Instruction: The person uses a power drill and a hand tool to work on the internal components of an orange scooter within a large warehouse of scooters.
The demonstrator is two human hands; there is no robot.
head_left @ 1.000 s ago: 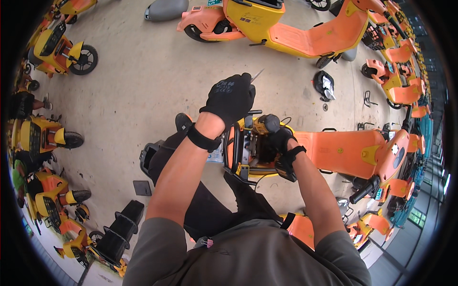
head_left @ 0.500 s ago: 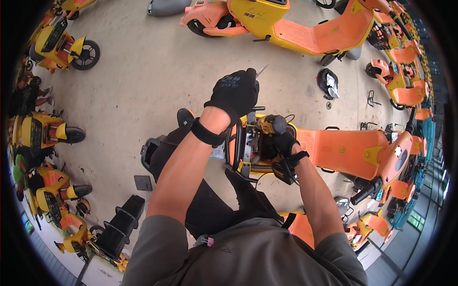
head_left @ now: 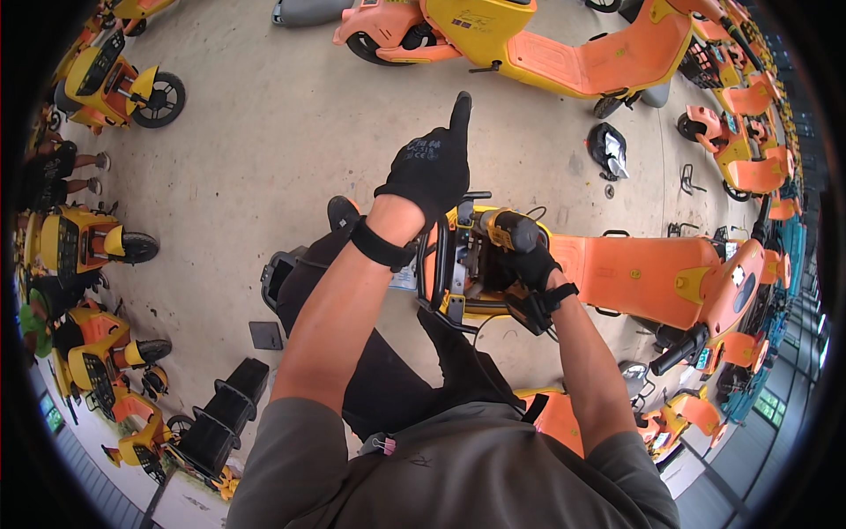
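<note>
Black-gloved, the left hand (head_left: 426,169) stretches its index finger, whatever its curled fingers hold hidden; the right hand (head_left: 532,265) grasps a drill (head_left: 508,230) over the scooter (head_left: 648,271)'s open rear. Steadied one-handed, the drill could twist and slip.

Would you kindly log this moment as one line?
Left hand: gloved, one finger extended, grip unclear | Right hand: gloved, gripping cordless drill | Drill: at exposed rear of orange-yellow scooter
</note>
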